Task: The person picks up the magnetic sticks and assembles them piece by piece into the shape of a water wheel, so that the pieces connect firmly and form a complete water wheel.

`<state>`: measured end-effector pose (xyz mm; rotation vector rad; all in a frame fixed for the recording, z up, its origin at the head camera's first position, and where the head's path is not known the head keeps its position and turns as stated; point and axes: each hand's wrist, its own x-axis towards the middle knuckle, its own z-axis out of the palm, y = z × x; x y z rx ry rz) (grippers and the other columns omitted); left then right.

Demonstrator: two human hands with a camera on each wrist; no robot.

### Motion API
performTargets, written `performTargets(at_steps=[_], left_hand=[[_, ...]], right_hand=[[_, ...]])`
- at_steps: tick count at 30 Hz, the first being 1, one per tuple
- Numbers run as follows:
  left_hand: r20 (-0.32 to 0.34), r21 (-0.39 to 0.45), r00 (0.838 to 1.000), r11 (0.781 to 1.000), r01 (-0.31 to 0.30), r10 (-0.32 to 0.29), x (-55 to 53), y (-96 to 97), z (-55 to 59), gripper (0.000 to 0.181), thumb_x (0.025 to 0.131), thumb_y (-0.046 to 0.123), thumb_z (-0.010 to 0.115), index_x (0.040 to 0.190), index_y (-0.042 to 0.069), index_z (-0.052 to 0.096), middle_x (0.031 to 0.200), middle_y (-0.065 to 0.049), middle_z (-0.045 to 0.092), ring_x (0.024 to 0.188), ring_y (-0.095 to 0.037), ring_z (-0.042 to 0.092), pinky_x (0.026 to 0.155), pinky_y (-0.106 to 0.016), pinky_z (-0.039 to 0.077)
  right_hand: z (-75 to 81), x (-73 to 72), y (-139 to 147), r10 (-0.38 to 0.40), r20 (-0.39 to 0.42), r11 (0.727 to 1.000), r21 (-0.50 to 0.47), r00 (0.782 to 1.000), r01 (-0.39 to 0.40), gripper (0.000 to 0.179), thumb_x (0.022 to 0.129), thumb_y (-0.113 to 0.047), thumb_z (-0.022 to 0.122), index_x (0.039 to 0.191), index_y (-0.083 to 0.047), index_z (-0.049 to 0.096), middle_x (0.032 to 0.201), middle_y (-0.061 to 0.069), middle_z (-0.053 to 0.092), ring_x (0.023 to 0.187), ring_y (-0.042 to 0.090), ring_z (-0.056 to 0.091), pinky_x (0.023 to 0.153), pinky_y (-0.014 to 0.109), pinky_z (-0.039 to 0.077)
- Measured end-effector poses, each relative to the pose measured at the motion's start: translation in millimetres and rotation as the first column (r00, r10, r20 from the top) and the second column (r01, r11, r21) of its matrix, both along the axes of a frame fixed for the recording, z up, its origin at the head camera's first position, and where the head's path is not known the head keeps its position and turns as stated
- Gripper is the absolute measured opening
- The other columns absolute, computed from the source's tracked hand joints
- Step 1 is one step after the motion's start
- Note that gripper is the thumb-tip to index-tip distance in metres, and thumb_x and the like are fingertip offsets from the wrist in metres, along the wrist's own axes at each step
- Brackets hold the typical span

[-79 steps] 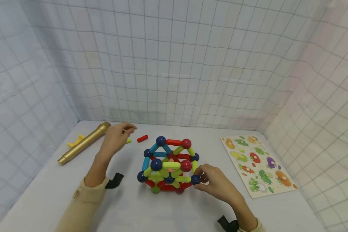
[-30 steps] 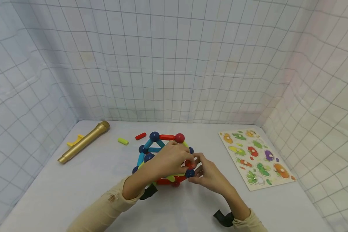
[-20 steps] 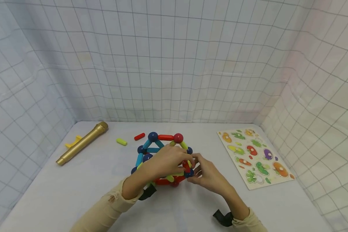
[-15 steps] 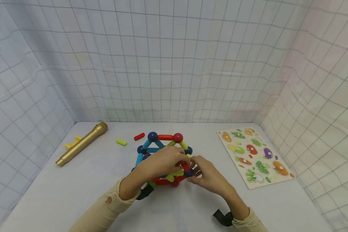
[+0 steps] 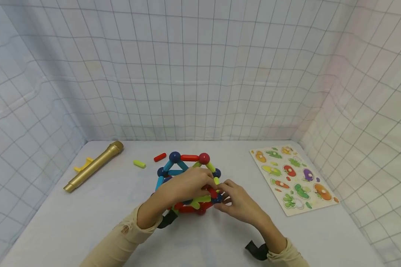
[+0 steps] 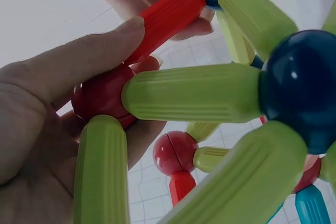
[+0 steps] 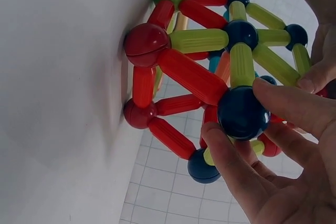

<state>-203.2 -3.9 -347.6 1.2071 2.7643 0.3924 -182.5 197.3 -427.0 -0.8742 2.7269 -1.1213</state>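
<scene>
A many-sided frame of magnetic building sticks and balls stands on the table, its top corner a blue ball. My left hand reaches across its front and pinches a red magnetic stick between thumb and fingers. One end of that stick is at a red ball within the same hand; the other meets a blue ball. My right hand grips this lower right blue ball with thumb and fingertips. In the head view, the left hand hides much of the frame's front.
Behind the frame lie a loose red stick and a light green stick. A gold toy microphone rests at the left beside a yellow piece. On the right is a vegetable puzzle board. Gridded cloth walls the table.
My left hand has come from the back left to the frame, with a red stick. That stick has tilted from near upright toward the red ball. My right hand has stayed on the blue ball.
</scene>
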Motion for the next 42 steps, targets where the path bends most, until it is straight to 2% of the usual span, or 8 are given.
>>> performTargets(at_steps=[19, 24, 27, 31, 33, 36, 39, 42], left_hand=[[-0.021, 0.021, 1.000, 1.000, 0.003, -0.003, 4.2, -6.5, -3.6, 0.018, 0.086, 0.022, 0.075, 0.101, 0.013, 0.076, 0.101, -0.002, 0.071, 0.092, -0.012, 0.065, 0.078, -0.019, 0.055], [0.008, 0.155, 1.000, 0.988, -0.002, 0.001, 5.7, -23.5, -4.2, 0.035, 0.085, 0.030, 0.075, 0.117, 0.017, 0.070, 0.112, 0.002, 0.069, 0.095, -0.009, 0.062, 0.079, -0.017, 0.053], [0.002, 0.392, 0.999, 0.919, -0.041, 0.043, 9.0, -52.0, -5.1, 0.033, 0.089, 0.028, 0.071, 0.119, 0.016, 0.068, 0.115, 0.002, 0.068, 0.102, -0.012, 0.063, 0.085, -0.026, 0.056], [-0.042, 0.582, 0.956, 0.785, -0.213, 0.291, 2.1, -104.2, -6.5, 0.022, 0.098, 0.019, 0.058, 0.117, 0.011, 0.067, 0.117, -0.005, 0.069, 0.106, -0.022, 0.065, 0.088, -0.042, 0.056], [-0.037, 0.534, 0.893, 0.764, -0.362, 0.449, -12.2, -129.7, -12.2, 0.023, 0.100, 0.013, 0.052, 0.117, 0.009, 0.067, 0.118, -0.011, 0.068, 0.106, -0.028, 0.064, 0.088, -0.047, 0.054], [-0.044, 0.316, 0.812, 0.779, -0.542, 0.582, -45.9, -161.9, -31.4, 0.027, 0.098, 0.001, 0.049, 0.119, 0.005, 0.067, 0.120, -0.021, 0.065, 0.107, -0.037, 0.062, 0.085, -0.049, 0.053], [-0.043, 0.079, 0.791, 0.792, -0.606, 0.610, -80.1, -185.0, -60.2, 0.035, 0.091, -0.009, 0.050, 0.118, 0.004, 0.068, 0.121, -0.026, 0.063, 0.109, -0.040, 0.061, 0.084, -0.047, 0.052], [-0.049, -0.060, 0.813, 0.811, -0.582, 0.580, -103.0, -200.9, -87.2, 0.034, 0.086, -0.009, 0.059, 0.114, 0.006, 0.071, 0.120, -0.023, 0.065, 0.109, -0.039, 0.062, 0.085, -0.046, 0.053]], right_hand=[[-6.5, 1.1, -13.5, -0.075, -0.072, 0.995, -0.076, 0.995, 0.069, 0.027, 0.091, -0.032, 0.068, 0.114, -0.017, 0.067, 0.099, -0.003, 0.060, 0.091, 0.015, 0.067, 0.077, 0.033, 0.059], [-8.5, 0.6, -11.7, -0.080, -0.044, 0.996, -0.036, 0.996, 0.078, 0.035, 0.086, -0.033, 0.074, 0.115, -0.016, 0.065, 0.102, -0.003, 0.058, 0.092, 0.014, 0.066, 0.076, 0.022, 0.057], [-10.1, 2.5, -9.9, -0.085, -0.008, 0.996, -0.014, 0.996, 0.084, 0.036, 0.083, -0.033, 0.077, 0.111, -0.016, 0.065, 0.102, -0.003, 0.058, 0.091, 0.013, 0.065, 0.076, 0.021, 0.057], [-11.2, 4.3, -8.4, -0.098, 0.005, 0.995, -0.007, 0.995, 0.098, 0.033, 0.082, -0.032, 0.078, 0.108, -0.016, 0.067, 0.101, -0.002, 0.059, 0.090, 0.013, 0.065, 0.076, 0.024, 0.058], [-11.5, 4.3, -7.6, -0.111, -0.004, 0.994, -0.008, 0.994, 0.111, 0.032, 0.082, -0.031, 0.078, 0.107, -0.016, 0.067, 0.100, -0.003, 0.059, 0.089, 0.013, 0.065, 0.075, 0.025, 0.058], [-11.4, 3.8, -6.6, -0.132, -0.021, 0.991, -0.014, 0.991, 0.131, 0.031, 0.081, -0.030, 0.079, 0.106, -0.017, 0.068, 0.098, -0.005, 0.059, 0.087, 0.010, 0.065, 0.074, 0.022, 0.057], [-10.7, 2.8, -6.8, -0.148, -0.025, 0.989, -0.025, 0.989, 0.147, 0.030, 0.080, -0.031, 0.080, 0.106, -0.018, 0.069, 0.096, -0.008, 0.059, 0.086, 0.008, 0.064, 0.073, 0.018, 0.056], [-9.8, 1.0, -8.8, -0.152, -0.021, 0.988, -0.029, 0.988, 0.151, 0.030, 0.080, -0.031, 0.080, 0.106, -0.020, 0.070, 0.096, -0.010, 0.058, 0.086, 0.007, 0.064, 0.073, 0.019, 0.056]])
